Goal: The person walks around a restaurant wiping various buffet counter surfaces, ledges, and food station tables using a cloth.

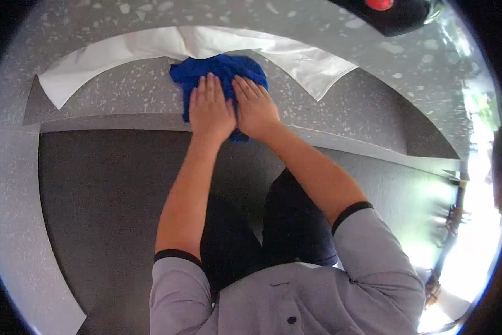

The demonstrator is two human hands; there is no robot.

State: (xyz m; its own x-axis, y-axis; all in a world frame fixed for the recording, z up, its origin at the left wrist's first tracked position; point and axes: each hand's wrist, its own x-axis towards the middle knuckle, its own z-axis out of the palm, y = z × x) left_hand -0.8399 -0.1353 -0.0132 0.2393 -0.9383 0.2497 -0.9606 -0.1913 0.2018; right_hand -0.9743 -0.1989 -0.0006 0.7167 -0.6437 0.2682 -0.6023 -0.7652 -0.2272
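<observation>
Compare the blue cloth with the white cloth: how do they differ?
The blue cloth is bunched and compact; the white cloth is spread in a long strip. The left hand and right hand lie flat on the blue cloth, while neither touches the white cloth. Both cloths look creased and lie on the speckled surface.

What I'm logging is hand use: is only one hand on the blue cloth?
No, the left hand and right hand both rest on the blue cloth.
</observation>
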